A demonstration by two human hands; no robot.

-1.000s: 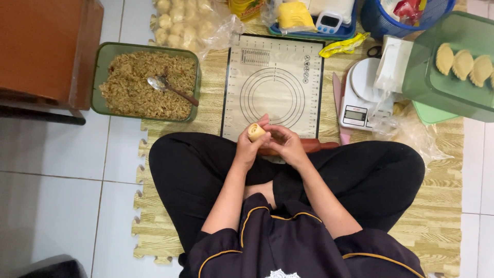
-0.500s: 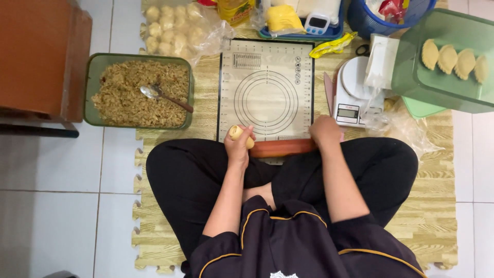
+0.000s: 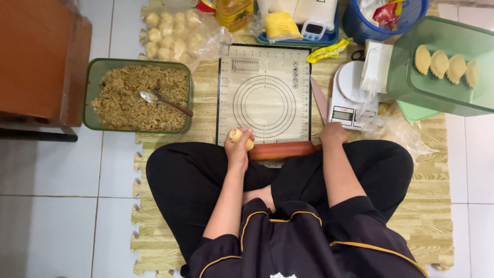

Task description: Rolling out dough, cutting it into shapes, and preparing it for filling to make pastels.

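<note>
I sit cross-legged on a mat. My left hand [image 3: 237, 149] is closed around a small pale dough ball [image 3: 237, 135] at the near edge of the white pastry mat [image 3: 265, 82] with printed circles. My right hand [image 3: 333, 134] grips the right end of a wooden rolling pin [image 3: 282, 150], which lies across my lap along the pastry mat's near edge. The two hands are apart, one at each end of the pin.
A green tub of brown filling [image 3: 136, 95] with a spoon [image 3: 162, 100] sits left. A bag of dough balls [image 3: 172, 31] lies behind it. A kitchen scale [image 3: 347, 98] and a green box lid with folded pastries [image 3: 445, 64] are right. A wooden cabinet [image 3: 38, 56] stands far left.
My hands were together around the dough ball a second ago. The right hand has moved right onto the rolling pin's end; the left keeps the ball near the mat's edge.
</note>
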